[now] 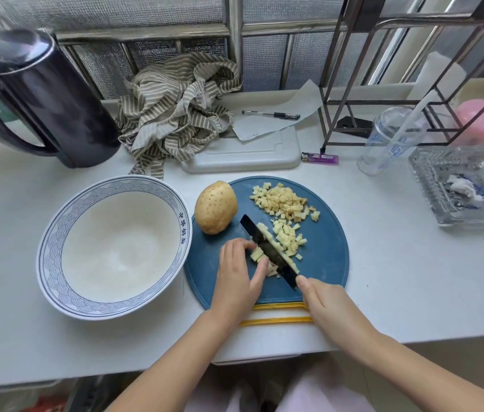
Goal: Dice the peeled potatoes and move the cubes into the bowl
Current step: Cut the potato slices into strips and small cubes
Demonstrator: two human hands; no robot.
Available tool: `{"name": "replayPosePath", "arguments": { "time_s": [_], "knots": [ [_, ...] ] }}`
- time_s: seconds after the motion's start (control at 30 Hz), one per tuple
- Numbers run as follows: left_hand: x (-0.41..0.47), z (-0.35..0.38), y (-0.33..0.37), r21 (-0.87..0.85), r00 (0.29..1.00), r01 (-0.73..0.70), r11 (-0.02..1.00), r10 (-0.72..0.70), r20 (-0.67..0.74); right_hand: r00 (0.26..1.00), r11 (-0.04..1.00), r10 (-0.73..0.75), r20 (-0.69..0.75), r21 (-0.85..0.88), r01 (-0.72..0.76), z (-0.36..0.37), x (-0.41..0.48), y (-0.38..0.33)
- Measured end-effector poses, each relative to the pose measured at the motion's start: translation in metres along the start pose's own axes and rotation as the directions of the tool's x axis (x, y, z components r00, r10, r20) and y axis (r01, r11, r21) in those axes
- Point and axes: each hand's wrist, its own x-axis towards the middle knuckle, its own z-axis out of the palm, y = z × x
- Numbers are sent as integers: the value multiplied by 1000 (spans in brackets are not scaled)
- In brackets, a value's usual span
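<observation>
On the round blue cutting board [326, 251] a pile of potato cubes [283, 202] lies at the back, with more cubes [288, 237] just right of the knife. My left hand [239, 278] pinches a bundle of potato strips [257, 254] against the board. My right hand [328, 304] grips the handle of a black knife [267, 249] whose blade stands in the strips. A whole potato [216, 207] sits at the board's left edge. The white bowl [56, 233] with a blue pattern stands left of the board and holds nothing.
A black kettle [53, 96] stands at the back left. A striped cloth [175, 114], a white board [243, 157] with paper and a pen [270, 115], a purple lighter [320, 158], a plastic cup [389, 141], a metal rack [353, 84] and a glass dish [469, 185] line the back and right.
</observation>
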Motion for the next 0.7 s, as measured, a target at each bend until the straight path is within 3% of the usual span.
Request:
{"name": "replayPosePath", "arguments": {
  "time_s": [0.4,0.7],
  "knots": [
    [-11,-13,-12,-9,997,-63,998,63,32,997,989,-44,-65,139,53,-6,-6,-1],
    [-8,-11,-9,5,999,-42,999,42,19,997,994,-70,-25,80,72,-5,-11,-6]
  ]
}}
